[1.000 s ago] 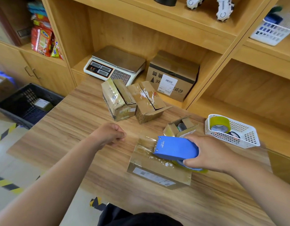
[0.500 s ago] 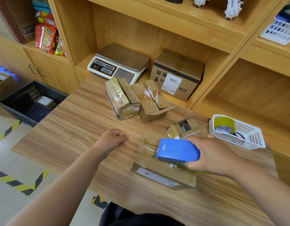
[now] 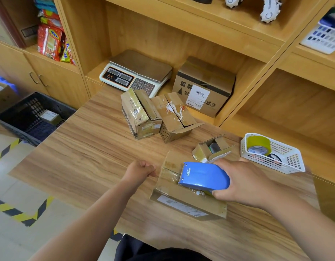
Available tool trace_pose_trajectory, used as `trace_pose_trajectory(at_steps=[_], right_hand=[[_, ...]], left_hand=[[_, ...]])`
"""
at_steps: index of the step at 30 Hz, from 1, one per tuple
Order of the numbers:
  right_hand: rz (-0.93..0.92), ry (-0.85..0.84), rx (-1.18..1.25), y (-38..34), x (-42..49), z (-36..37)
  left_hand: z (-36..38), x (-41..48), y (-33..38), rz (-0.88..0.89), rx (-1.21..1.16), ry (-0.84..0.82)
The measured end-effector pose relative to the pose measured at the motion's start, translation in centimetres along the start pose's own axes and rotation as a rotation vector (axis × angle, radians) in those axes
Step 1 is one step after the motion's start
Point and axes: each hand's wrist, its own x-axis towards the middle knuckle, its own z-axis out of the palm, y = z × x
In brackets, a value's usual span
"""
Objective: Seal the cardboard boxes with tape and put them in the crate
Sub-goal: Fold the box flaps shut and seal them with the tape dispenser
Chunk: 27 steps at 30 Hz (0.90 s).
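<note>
Step in hand: sealing the nearest cardboard box (image 3: 181,202), mid-run along its top seam.
Box position: flat on the tabletop (image 3: 87,157), near the front edge, right of middle.
Right hand (image 3: 245,183): fingers wrapped firmly round the blue tape dispenser (image 3: 204,176), blade end pointing left, body pressed onto the box top.
Left hand (image 3: 140,171): fingers curled tight, thumb against forefinger, just beside the box's left edge; apparently pinching the free end of the clear tape strip (image 3: 169,177), though the film itself is hard to make out.
Waiting boxes: two more (image 3: 140,113) (image 3: 174,117) side by side toward the back edge, the right one with a flap loose; a small open box (image 3: 211,149) just behind the one being taped.
Spare tape: yellowish roll (image 3: 258,146) in a white basket (image 3: 294,164) at the right edge.
Crate (image 3: 15,119): dark, on the floor off the left edge, one box (image 3: 49,115) already inside.
Progress: early, judging by three boxes unsealed and one in the crate.
Next move calls for: tape end pressed down over the left side, dispenser tilted to cut the strip, then a smoothing pass along the seam.
After that: box carried left, well clear of the tabletop edge, down into the crate.
Risk: strip wrinkling or sticking to itself if tension slackens.
</note>
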Motion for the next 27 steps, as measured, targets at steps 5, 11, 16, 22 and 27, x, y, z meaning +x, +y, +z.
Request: trace_pose_trajectory(at_steps=[5, 11, 16, 22, 27], right_hand=[[0.006, 0.014, 0.033, 0.2, 0.1, 0.3], [0.009, 0.013, 0.054, 0.5, 0.4, 0.7], [0.019, -0.004, 0.056, 0.4, 0.3, 0.6], [0.023, -0.015, 0.051, 0.7, 0.5, 0.8], [0.028, -0.005, 0.042, 0.8, 0.5, 1.1]], left_hand=[[1.7, -0.2, -1.0, -0.045, 0.07, 0.048], [2.8, -0.6, -0.7, 0.016, 0.306, 0.147], [2.8, -0.2, -2.0, -0.034, 0.307, 0.132], [3.1, -1.8, -0.8, 0.011, -0.322, 0.017], [3.7, -2.3, -1.5, -0.021, -0.314, -0.345]])
